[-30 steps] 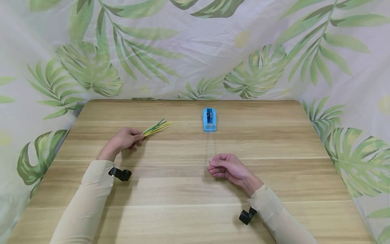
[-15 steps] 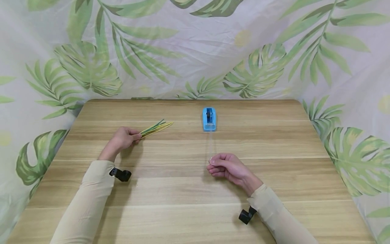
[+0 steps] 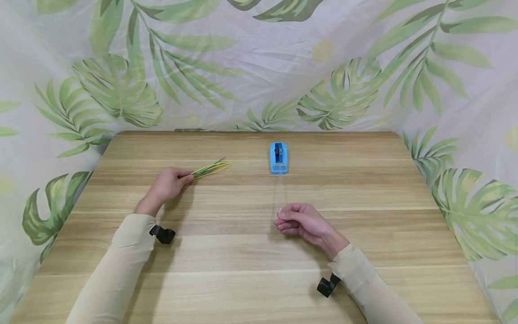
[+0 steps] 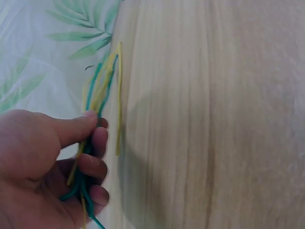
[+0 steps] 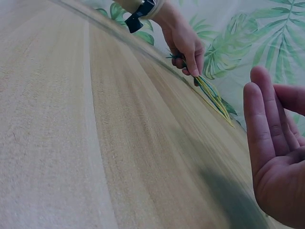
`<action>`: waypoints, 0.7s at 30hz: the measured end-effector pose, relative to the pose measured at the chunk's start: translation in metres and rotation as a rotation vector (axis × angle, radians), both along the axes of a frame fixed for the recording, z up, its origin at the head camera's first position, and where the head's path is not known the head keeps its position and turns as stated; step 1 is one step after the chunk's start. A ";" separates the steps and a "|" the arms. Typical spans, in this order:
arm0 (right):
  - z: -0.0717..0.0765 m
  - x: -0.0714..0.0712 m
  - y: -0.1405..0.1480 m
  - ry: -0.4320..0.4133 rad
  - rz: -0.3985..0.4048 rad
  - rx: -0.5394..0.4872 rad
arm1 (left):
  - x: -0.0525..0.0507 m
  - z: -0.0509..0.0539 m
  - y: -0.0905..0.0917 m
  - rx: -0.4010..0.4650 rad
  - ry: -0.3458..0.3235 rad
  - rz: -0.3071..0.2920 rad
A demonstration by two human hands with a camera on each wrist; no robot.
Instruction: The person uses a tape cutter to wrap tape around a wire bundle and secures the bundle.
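Observation:
My left hand point(image 3: 167, 184) pinches a bundle of thin yellow and green wires point(image 3: 211, 169) between thumb and fingers, over the left part of the table. In the left wrist view the bundle point(image 4: 102, 90) runs through the hand, its lower ends showing by the curled fingers. A blue tape dispenser point(image 3: 279, 158) stands near the table's far edge. From it a strip of clear tape point(image 3: 280, 191) stretches toward me. My right hand point(image 3: 303, 222) pinches the strip's free end between thumb and index finger. The tape is hard to see in the right wrist view.
The wood-grain table point(image 3: 251, 288) reaches back to a leaf-printed cloth point(image 3: 275, 49) hanging behind it. A black wrist camera point(image 3: 162, 234) sits on the left sleeve, another black camera point(image 3: 328, 285) on the right one.
My left hand has shifted slightly right with the wires, and their splayed ends sit closer together than half a second ago. The right hand, tape and dispenser hold their places.

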State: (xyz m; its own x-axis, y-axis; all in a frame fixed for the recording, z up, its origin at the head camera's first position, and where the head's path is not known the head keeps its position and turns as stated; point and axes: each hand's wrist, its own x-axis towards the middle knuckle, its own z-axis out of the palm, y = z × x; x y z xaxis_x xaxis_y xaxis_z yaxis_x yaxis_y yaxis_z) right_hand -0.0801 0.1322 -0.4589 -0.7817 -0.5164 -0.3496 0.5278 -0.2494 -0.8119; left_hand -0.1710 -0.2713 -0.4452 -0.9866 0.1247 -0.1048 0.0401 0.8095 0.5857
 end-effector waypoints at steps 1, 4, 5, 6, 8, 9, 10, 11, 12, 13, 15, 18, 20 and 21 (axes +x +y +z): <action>0.000 0.000 0.000 0.000 0.001 0.000 | -0.001 -0.001 0.001 0.000 0.020 -0.006; -0.001 0.000 0.000 -0.001 -0.001 0.001 | -0.006 -0.003 0.005 0.018 0.067 -0.028; -0.002 0.000 0.000 -0.002 -0.002 0.002 | -0.008 -0.004 0.006 0.019 0.084 -0.037; -0.002 0.000 0.000 -0.003 -0.002 0.002 | -0.009 -0.005 0.007 0.017 0.101 -0.044; -0.002 0.000 0.000 -0.004 -0.002 0.003 | -0.012 -0.008 0.008 0.005 0.128 -0.058; -0.002 0.000 -0.001 -0.004 -0.001 0.003 | -0.013 -0.009 0.009 -0.004 0.137 -0.061; -0.003 -0.001 -0.001 -0.004 -0.001 0.003 | -0.013 -0.011 0.009 -0.015 0.146 -0.065; -0.003 -0.001 -0.001 -0.004 0.000 0.003 | -0.014 -0.012 0.009 -0.023 0.151 -0.066; -0.003 -0.001 -0.001 -0.003 0.002 0.003 | -0.014 -0.013 0.010 -0.031 0.157 -0.068; -0.003 -0.001 -0.001 -0.002 0.002 0.003 | -0.013 -0.013 0.010 -0.038 0.164 -0.072; -0.003 -0.001 -0.001 -0.003 0.000 0.004 | -0.012 -0.013 0.011 -0.047 0.174 -0.079; -0.003 -0.001 -0.001 -0.006 -0.004 0.004 | -0.011 -0.012 0.012 -0.063 0.195 -0.089; -0.003 -0.001 -0.001 -0.009 -0.006 0.004 | -0.011 -0.011 0.013 -0.074 0.211 -0.091; -0.003 -0.001 -0.001 -0.009 -0.007 0.004 | -0.011 -0.011 0.012 -0.078 0.217 -0.092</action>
